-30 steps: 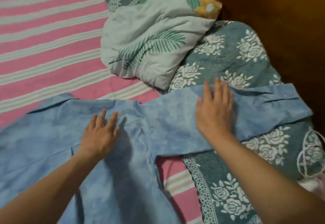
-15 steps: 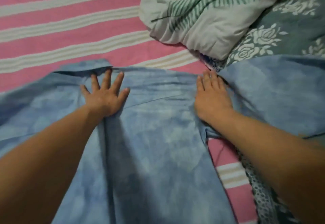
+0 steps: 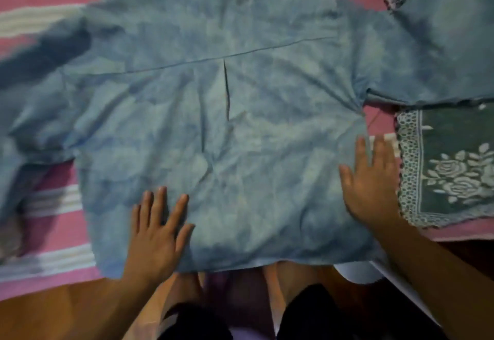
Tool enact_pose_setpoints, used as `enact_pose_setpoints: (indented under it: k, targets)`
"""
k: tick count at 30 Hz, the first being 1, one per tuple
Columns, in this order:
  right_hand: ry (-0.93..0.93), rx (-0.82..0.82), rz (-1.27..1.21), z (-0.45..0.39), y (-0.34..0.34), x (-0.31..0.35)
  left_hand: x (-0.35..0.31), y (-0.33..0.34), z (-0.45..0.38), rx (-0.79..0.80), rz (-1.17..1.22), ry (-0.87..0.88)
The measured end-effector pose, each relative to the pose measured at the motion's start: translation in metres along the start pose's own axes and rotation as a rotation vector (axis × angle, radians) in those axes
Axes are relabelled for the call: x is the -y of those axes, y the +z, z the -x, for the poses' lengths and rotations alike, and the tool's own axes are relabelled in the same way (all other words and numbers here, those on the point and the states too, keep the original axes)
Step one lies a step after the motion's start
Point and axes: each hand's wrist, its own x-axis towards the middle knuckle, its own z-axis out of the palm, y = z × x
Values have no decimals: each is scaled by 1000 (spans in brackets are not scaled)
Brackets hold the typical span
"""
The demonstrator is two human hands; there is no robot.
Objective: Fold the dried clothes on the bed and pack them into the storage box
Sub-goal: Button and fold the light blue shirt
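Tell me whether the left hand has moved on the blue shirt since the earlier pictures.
Yes. The left hand has slid from near the collar down the blue tie-dye cotton shirt to its bottom hem, toward the person.

A pink sheet with white stripes (image 3: 53, 222) is spread across the frame from nine o'clock to twelve. A dark green blanket patterned with white roses and a lace-like border (image 3: 451, 168) is laid at three o'clock. A white flat edge (image 3: 395, 283) is glimpsed at five o'clock.
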Motion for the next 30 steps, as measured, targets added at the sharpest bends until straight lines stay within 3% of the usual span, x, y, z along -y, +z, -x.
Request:
enact_pose_setpoints:
  k: [2, 5, 7, 10, 12, 15, 18, 20, 22, 26, 28, 30]
  targets:
    - [238, -3, -220, 44, 5, 9, 34, -3, 44, 5, 89, -301]
    - [550, 54, -444, 89, 2, 19, 68, -10, 87, -26, 434, -811]
    - [717, 138, -576, 101, -9, 21, 79, -15, 96, -11, 678, -957]
    - [711, 197, -568, 107, -30, 11, 92, -13, 95, 126, 929, -892]
    - [655, 149, -548, 109, -44, 2, 95, -16, 98, 123, 1025, -860]
    - [607, 207, -436, 109, -48, -3, 97, -13, 108, 97, 1050, -898]
    - [724, 230, -401, 103, -40, 2, 99, -4, 111, 187, 892, -868]
    - [797, 172, -267, 94, -41, 16, 91, -10, 106, 135, 572, -815]
    - [589, 41, -160, 83, -46, 47, 74, -25, 92, -23, 239, -515]
    - [-253, 1, -114, 53, -35, 139, 16, -46, 24, -97, 118, 78]
    - [-532, 12, -91, 27, -25, 185, 1, -49, -26, -110, 44, 217]
    - [-676, 39, 12, -9, -15, 203, 10, -50, -78, -137, -51, 225]
